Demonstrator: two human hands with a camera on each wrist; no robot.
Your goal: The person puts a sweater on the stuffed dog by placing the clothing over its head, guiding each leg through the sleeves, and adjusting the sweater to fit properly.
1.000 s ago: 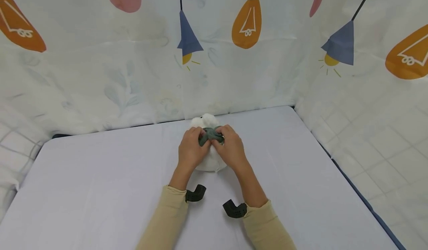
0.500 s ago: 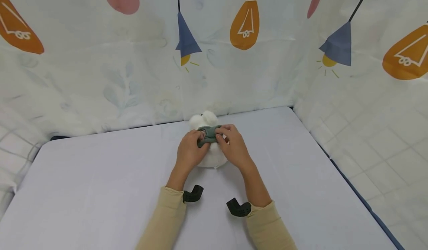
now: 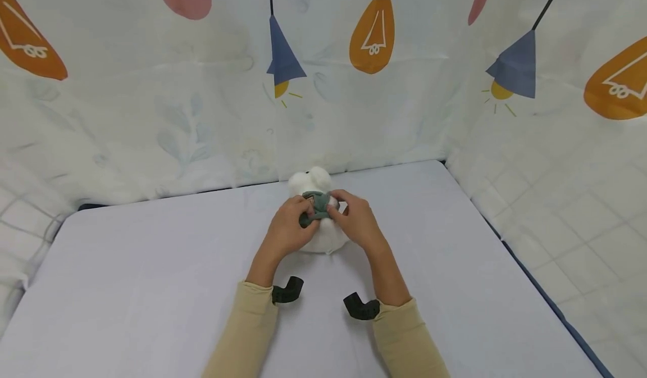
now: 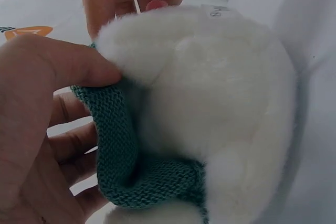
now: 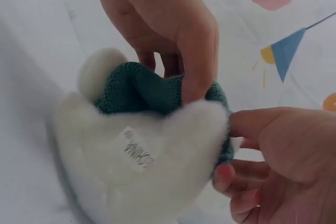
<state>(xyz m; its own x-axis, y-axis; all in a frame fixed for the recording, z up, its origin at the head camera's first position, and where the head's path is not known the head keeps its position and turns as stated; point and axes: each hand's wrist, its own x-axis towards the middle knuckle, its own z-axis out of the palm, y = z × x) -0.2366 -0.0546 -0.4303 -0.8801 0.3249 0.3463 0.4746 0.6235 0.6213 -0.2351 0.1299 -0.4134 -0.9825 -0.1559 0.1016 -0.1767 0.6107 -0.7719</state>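
Observation:
A white plush toy [image 3: 323,237] in a green knitted garment [image 3: 320,203] lies on the table near its back edge, its rounded head pointing away from me. With thumb and fingers my left hand [image 3: 289,226] pinches the garment's edge; in the left wrist view the thumb presses the knit [image 4: 113,140] beside white fur. On the other side, my right hand [image 3: 360,221] pinches the garment's side, next to a white limb of the toy. A printed label [image 5: 137,149] shows on the fur in the right wrist view. The knit's underside is hidden.
The white-covered table [image 3: 151,277] spreads around the toy. Behind it hangs a patterned curtain [image 3: 227,114] with lamp and bulb prints. Black curved mounts [image 3: 288,290] stick out at both wrists, under beige sleeves [image 3: 242,333].
The bunched knit has spread flatter between the hands, which have moved slightly apart. My right fingers have shifted along its side, and the left wrist has swung a little outward.

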